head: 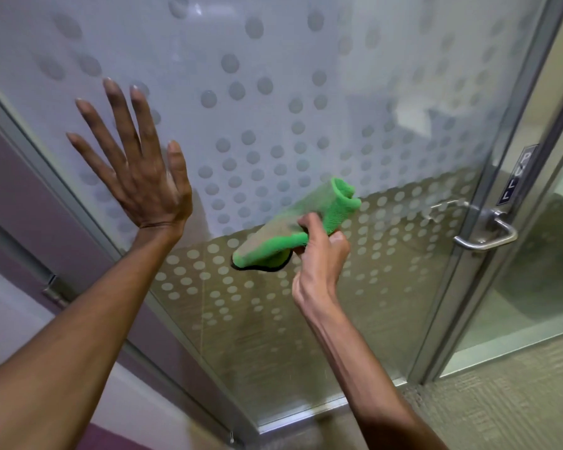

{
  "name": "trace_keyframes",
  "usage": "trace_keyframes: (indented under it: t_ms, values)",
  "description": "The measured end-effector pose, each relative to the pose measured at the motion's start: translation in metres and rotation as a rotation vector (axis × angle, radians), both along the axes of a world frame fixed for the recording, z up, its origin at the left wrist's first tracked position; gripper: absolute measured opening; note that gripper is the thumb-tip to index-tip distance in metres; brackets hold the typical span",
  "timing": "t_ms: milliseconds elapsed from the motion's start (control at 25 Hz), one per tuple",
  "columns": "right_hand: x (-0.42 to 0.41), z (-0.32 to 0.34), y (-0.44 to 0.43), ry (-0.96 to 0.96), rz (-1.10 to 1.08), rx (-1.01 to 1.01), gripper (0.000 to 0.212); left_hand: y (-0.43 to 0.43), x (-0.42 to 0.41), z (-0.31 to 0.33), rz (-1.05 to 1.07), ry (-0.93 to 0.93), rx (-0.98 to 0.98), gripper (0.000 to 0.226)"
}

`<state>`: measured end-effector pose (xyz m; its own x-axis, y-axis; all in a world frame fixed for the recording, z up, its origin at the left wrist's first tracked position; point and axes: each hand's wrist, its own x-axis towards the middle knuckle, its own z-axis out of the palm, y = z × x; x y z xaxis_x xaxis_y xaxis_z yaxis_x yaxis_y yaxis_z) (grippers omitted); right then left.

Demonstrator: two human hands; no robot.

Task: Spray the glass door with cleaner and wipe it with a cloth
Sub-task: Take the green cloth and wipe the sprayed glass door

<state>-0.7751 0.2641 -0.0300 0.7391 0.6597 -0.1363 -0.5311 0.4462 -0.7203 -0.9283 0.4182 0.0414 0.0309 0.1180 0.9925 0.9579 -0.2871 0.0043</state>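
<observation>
Head view looked down at the glass door, frosted and dotted. The left hand lay flat against the pane, fingers spread wide. The right hand pinched a folded green cloth between thumb and fingers, held at the glass below the frosted band, left of the metal handle.

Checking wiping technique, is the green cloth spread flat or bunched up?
Bunched: the green cloth is rolled into a thick wad in the right hand, not spread flat.
</observation>
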Motion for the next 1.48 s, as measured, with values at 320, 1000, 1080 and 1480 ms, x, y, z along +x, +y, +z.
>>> trace_keyframes:
  t_ms: [320, 1000, 1080, 1480]
  values:
    - [0.086, 0.066, -0.039, -0.626, -0.247, 0.15, 0.01, 0.006, -0.002, -0.001, -0.013, -0.013, 0.011, 0.065]
    - [0.001, 0.04, -0.012, -0.928, 0.16, -0.069, 0.045, -0.001, -0.002, 0.001, -0.106, -0.034, -0.063, 0.06]
    - [0.017, 0.048, -0.026, -0.702, 0.253, -0.019, 0.034, -0.006, -0.002, 0.002, -0.137, -0.055, -0.082, 0.059]
    - [0.076, 0.122, -0.11, -0.218, 0.542, 0.317, 0.032, -0.083, 0.014, 0.031, -0.317, -0.219, -0.433, 0.058]
